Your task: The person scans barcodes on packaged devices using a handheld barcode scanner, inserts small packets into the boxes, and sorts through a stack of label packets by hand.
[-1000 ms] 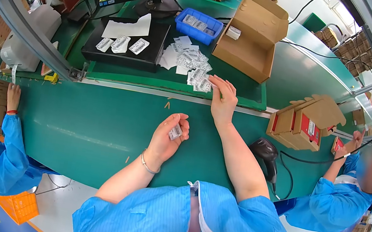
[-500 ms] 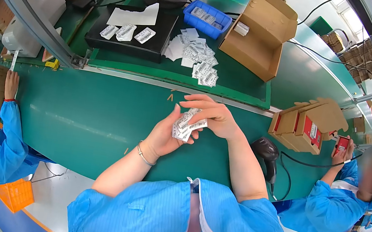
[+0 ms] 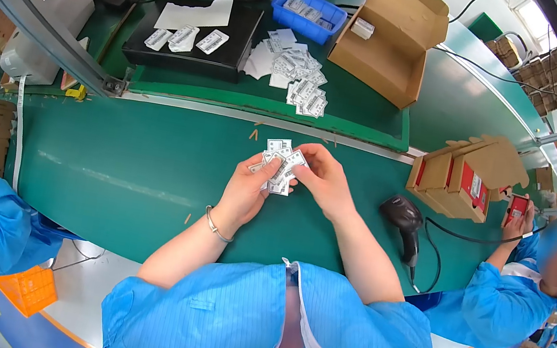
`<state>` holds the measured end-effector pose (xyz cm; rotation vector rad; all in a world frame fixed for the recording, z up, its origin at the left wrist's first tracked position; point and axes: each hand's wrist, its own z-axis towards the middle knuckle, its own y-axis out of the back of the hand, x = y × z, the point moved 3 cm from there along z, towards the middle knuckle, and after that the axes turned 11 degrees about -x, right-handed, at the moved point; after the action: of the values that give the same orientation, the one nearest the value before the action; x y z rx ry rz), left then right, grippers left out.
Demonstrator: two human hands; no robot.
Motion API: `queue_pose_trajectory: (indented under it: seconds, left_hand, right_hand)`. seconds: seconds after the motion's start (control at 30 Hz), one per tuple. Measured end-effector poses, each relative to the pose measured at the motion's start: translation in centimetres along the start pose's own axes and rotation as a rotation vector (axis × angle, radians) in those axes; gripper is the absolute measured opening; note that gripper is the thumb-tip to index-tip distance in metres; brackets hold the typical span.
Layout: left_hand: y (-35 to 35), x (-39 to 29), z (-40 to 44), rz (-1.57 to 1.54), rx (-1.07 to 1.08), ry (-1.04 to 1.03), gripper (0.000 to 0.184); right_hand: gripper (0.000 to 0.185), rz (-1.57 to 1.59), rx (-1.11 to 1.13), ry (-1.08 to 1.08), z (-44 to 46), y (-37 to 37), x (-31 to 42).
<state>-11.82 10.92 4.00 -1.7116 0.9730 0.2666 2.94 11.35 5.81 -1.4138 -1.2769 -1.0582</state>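
A loose bunch of small white printed labels (image 3: 280,146) is held between my two hands above the green table. My left hand (image 3: 249,187) grips the bunch from the left, its thumb lying across the front. At the right edge of the bunch, my right hand (image 3: 325,182) pinches a label between thumb and fingers. The labels overlap unevenly and fan out; their print is too small to read. More of the same kind lie in a heap (image 3: 299,71) on the raised shelf beyond my hands.
Past the heap stand a blue bin (image 3: 310,16) and an open cardboard box (image 3: 389,41). A black scanner (image 3: 403,224) with its cable lies right, near standing cartons (image 3: 451,177). Labels rest on a black box (image 3: 188,55). Co-workers sit at both sides.
My right hand has shifted from over the labels to their right edge, and the bunch is now fanned upright. The left co-worker's hand has drawn back from the white strip, which hangs longer.
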Motion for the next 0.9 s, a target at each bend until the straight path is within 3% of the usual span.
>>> queue_pose_trajectory:
  seconds: [0.2,0.27,0.37,0.57,0.77,0.9]
  left_hand:
    - [0.5,0.6,0.3,0.105,-0.046,-0.011,0.031]
    - [0.6,0.6,0.5,-0.129,0.053,0.108,0.042]
    - [0.9,0.7,0.7,-0.077,0.008,0.142,0.050]
    - [0.3,0.4,0.6,-0.040,0.033,0.163,0.048]
    - [0.2,0.1,0.5,-0.001,0.124,0.159,0.037]
    - [-0.1,-0.1,0.1,0.005,0.059,0.139,0.033]
  right_hand:
    - [0.026,-0.120,-0.158,0.112,0.0,-0.6,-0.7]
    - [0.024,-0.100,-0.157,0.100,0.3,-0.2,-1.0]
    - [0.022,-0.052,-0.152,0.085,0.4,0.2,-1.0]
    - [0.022,0.094,-0.045,0.022,0.9,0.6,-0.8]
    - [0.023,0.062,0.016,0.123,1.1,0.7,-0.8]
    - [0.027,0.075,0.049,0.069,1.2,0.6,-1.0]
